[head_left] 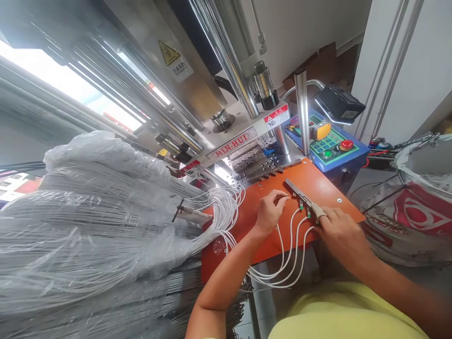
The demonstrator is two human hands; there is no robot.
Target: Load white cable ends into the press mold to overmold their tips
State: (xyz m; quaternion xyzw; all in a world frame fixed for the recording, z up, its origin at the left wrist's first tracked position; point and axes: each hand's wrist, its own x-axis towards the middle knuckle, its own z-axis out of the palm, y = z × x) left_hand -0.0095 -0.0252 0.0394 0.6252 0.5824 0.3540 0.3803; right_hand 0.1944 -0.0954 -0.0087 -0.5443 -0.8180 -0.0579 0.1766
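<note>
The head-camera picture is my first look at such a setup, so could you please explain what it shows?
This single view comes from a head-worn camera looking forward and down. Ahead stands a machine marked MIN-HUI, with an orange worktop before it and a blue control box on the right. The right hand holds the near end of a metal bar. The left hand has its fingertips together beside the bar; whether they pinch anything is too small to tell. White cables lie on the worktop, and some loop round to the bar, two with green connectors.
</note>
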